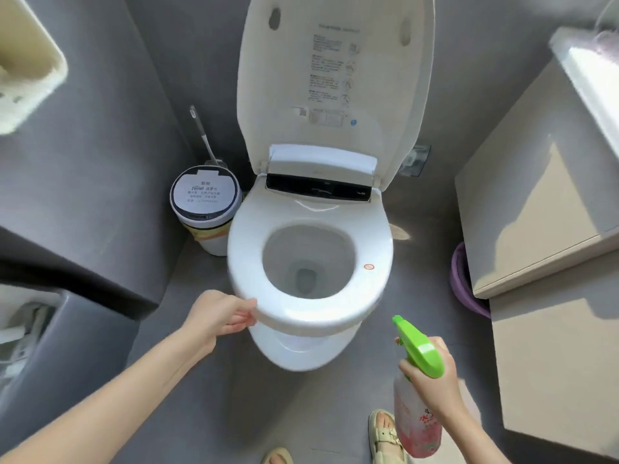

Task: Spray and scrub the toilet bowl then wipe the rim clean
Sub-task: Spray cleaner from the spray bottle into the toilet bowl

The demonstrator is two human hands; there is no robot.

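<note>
A white toilet stands in the middle with its lid [335, 78] raised upright and its seat [301, 313] down over the bowl [306, 259]. My left hand [222, 316] grips the seat's front left edge, thumb on top and fingers underneath. My right hand [432, 380] holds a spray bottle [417, 420] with a green trigger head and a pink label, low and to the right of the toilet's front; its nozzle points up and left toward the bowl. A toilet brush [202, 139] with a grey handle stands behind the bin, against the back wall.
A round white bin [206, 209] with a labelled lid sits just left of the toilet. A beige cabinet [549, 229] fills the right side, with a purple basin [464, 283] under it. Dark grey walls close in on the left. My sandalled feet [385, 437] stand on the grey floor.
</note>
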